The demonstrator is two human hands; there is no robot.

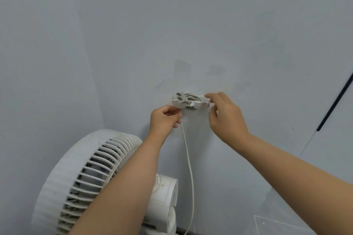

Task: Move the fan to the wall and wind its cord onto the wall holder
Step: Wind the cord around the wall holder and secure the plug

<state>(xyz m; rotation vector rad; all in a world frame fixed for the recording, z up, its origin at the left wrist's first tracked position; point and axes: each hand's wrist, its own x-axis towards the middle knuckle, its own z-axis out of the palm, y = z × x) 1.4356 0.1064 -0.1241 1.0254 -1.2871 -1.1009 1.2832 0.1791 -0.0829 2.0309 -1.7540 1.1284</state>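
So the fan (86, 173) sits in the lower left of the frame, right up by the wall (172, 25), with its white grille tilted up and its stand showing just right of the left forearm. The left hand (165, 118) is up near the middle, just below and left of the holder (191, 102). Its fingers are curled in and gripping the cord (188, 158). From that fist the cord hangs down along the wall in a loose curve and runs out of the bottom edge, right of the fan's stand.

The holder is stuck on the wall dead centre. A few loops of cord are wound on it, and the plug (179, 99) lies across its left side, prongs pointing to the upper left. The right hand (227, 116) comes in from the lower right, and its thumb and forefinger pinch the holder's right end; the other fingers are loosely bent behind. Far right, a dark strip (334, 105) slants down the wall.
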